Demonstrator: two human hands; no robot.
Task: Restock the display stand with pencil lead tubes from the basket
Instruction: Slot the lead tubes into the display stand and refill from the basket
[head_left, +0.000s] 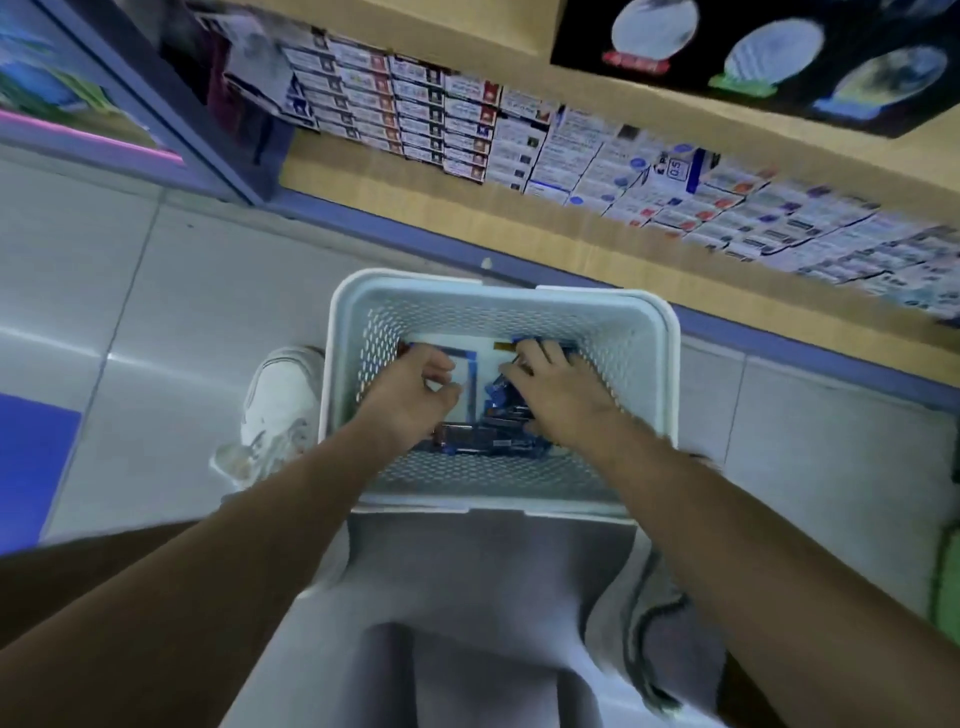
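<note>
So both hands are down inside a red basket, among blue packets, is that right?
Not quite: the basket is white, not red. The head view shows the left hand and the right hand inside it, among blue packets.

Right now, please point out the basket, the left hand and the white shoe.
basket (410, 280): head view, far rim.
left hand (410, 400): head view, back of the hand.
white shoe (283, 395): head view, upper part.

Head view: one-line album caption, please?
Left hand and right hand dig among blue packets in a white basket before stocked shelves.
</note>
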